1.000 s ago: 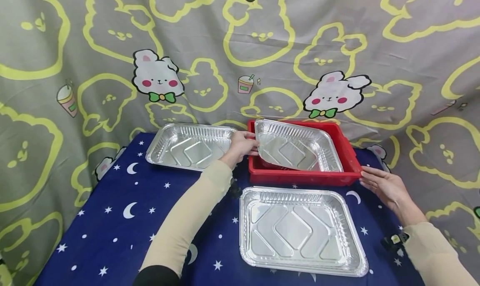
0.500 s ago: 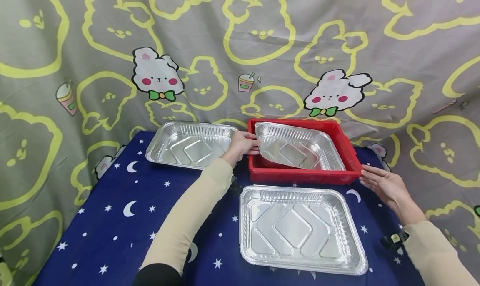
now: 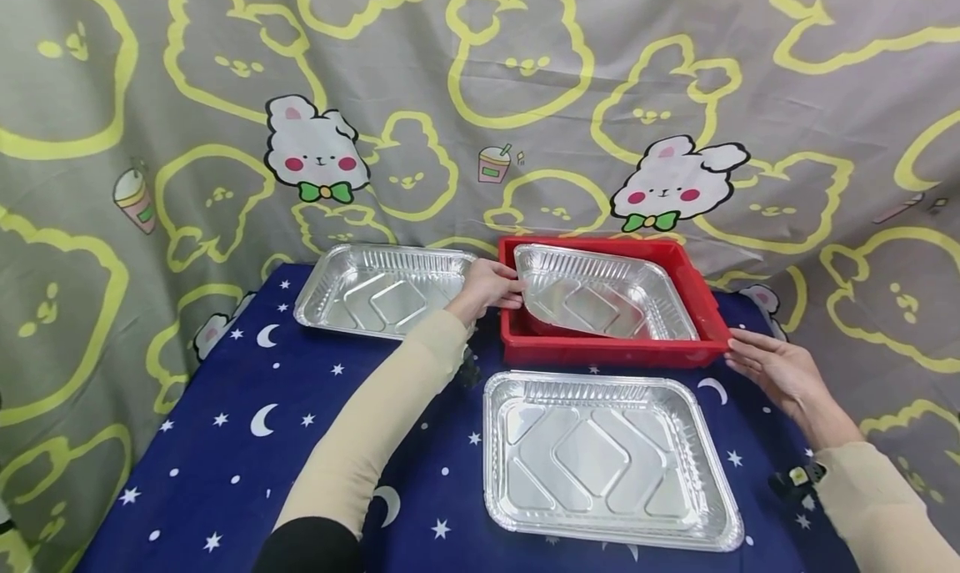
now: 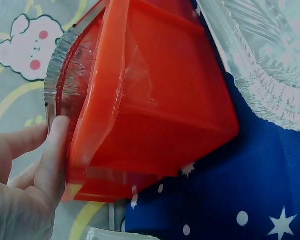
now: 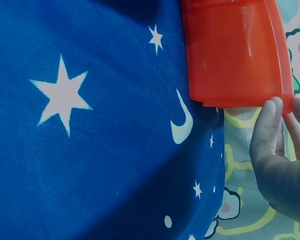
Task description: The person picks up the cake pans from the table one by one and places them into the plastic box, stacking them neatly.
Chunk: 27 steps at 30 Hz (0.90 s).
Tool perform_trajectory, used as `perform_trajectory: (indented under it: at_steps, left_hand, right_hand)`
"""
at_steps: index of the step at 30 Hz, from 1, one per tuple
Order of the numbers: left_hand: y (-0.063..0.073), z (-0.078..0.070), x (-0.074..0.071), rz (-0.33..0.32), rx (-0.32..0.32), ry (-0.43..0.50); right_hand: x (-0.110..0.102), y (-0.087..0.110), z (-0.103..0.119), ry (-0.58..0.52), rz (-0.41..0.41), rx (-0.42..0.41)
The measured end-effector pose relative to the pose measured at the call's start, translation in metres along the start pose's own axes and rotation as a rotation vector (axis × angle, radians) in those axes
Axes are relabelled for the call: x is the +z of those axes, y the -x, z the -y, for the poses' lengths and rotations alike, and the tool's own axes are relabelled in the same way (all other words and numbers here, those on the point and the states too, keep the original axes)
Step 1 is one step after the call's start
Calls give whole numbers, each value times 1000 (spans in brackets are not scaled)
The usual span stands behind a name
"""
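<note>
My left hand (image 3: 491, 288) pinches the left rim of a foil tray (image 3: 585, 299) between thumb and fingers. That tray tilts inside a red plastic bin (image 3: 600, 354), its left end raised near the bin's rim and its right end lower. In the left wrist view, the crimped foil edge (image 4: 55, 75) shows above the red bin wall (image 4: 160, 100), with my thumb against it. My right hand (image 3: 776, 373) grips the bin's front right corner; the right wrist view shows thumb and fingertips at the rim of the red corner (image 5: 235, 55).
Behind my left hand, a second foil tray (image 3: 390, 304) lies left of the bin. Another foil tray (image 3: 592, 464) rests in front of it. All stand on a dark blue cloth (image 3: 225, 439) with moons and stars; a patterned curtain (image 3: 420, 47) hangs close behind.
The foil tray in the bin has sunk a little lower and slid slightly right, with my left hand still on its rim. My right hand keeps its hold on the bin's corner.
</note>
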State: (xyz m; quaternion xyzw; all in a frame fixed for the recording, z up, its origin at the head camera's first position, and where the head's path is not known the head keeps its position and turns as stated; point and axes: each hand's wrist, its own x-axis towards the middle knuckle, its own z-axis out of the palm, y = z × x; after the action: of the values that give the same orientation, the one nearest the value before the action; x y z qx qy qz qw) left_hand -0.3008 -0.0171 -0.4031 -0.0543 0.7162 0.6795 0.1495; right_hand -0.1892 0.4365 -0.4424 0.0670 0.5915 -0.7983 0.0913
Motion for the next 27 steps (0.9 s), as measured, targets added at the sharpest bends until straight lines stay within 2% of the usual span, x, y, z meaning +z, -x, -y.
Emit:
perform_trajectory:
  at_steps: [7,15,20,27]
  left_hand:
    - [0,-1,0,24,-3,-44]
    - [0,-1,-8,-1,6,-27]
    - [6,0,-13,16,7,-23]
    - [21,4,-21,33,16,-6]
  right_hand:
    - [-1,0,-1,-12,15,0]
    - [0,0,-1,-16,8,-4]
    - [-1,0,-1,-21,15,0]
    - [-2,-2,-2,-31,20,8]
